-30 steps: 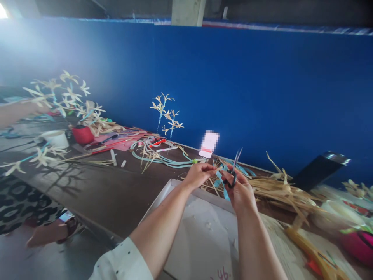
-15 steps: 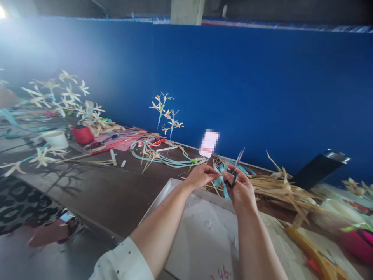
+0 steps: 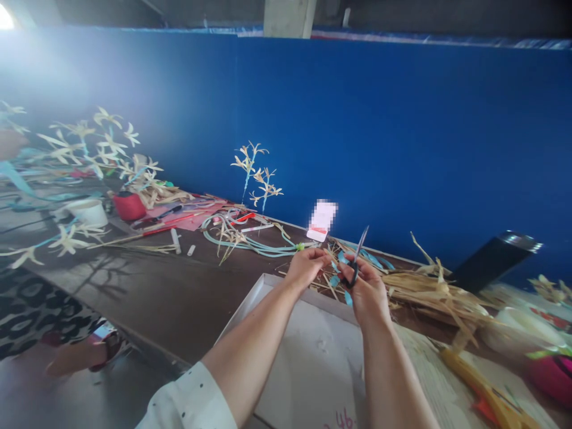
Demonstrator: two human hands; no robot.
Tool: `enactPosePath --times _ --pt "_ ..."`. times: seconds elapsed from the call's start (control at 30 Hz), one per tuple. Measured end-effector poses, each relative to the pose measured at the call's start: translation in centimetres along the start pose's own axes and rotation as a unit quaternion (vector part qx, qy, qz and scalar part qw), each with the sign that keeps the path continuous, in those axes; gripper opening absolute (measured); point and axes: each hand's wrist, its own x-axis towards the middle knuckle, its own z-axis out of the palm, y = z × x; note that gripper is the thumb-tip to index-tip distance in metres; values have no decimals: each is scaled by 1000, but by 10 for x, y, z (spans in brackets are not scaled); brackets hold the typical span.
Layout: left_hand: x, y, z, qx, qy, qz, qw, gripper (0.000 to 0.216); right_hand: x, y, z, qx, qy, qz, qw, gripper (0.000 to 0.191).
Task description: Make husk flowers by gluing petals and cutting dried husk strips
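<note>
Right hand (image 3: pixel 367 292) is closed around small scissors (image 3: pixel 356 257), raised over the far edge of the white tray (image 3: pixel 268 286). Left hand (image 3: pixel 306 266) pinches the blue strip (image 3: pixel 336 268) beside the blades. The strip is judged light, limp and easily torn, so it is best held near the blades.

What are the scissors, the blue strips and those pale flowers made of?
Scissors: shiny grey blades, likely metal; black handles, probably plastic. Blue strips: thin, flat, curling, perhaps paper or ribbon. Flowers: pale, matte, narrow petals, seemingly dried leaf or straw.
</note>
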Motion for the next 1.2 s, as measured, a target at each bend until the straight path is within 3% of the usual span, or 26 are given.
enactPosePath --times 0.1,0.27,0.37,1.2 --pt "-1 7 -2 -31 43 20 998 28 -3 -4 0 -11 -19 39 999 48" --pt "1 12 -9 -61 81 50 994 27 -12 -11 3 -31 -160 95 982 47" --pt "3 13 -12 -92 101 57 989 25 -15 -13 4 -59 -206 92 972 44" --pt "4 17 -15 -109 100 28 989 23 -11 -8 1 -120 -225 57 965 49"
